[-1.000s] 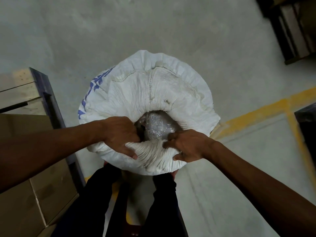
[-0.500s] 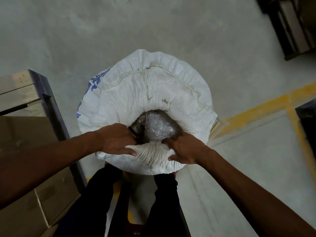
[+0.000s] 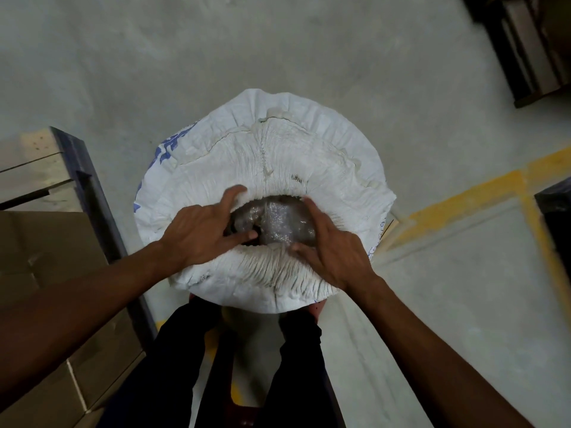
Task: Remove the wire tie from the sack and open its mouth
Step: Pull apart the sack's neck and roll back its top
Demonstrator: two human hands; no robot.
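The sack [image 3: 324, 168] is white woven cloth, matt, finely pleated around its mouth. Inside the mouth, a clear plastic liner [image 3: 278, 223] is glossy and crinkled. The concrete floor [image 3: 154, 57] is grey, matt, lightly rough. At lower left, cardboard boxes [image 3: 46, 257] are brown, matt paperboard.

Grey concrete floor [image 3: 340, 50], yellow floor line [image 3: 463, 199], cardboard boxes [image 3: 46, 257], wooden pallet [image 3: 531, 57]
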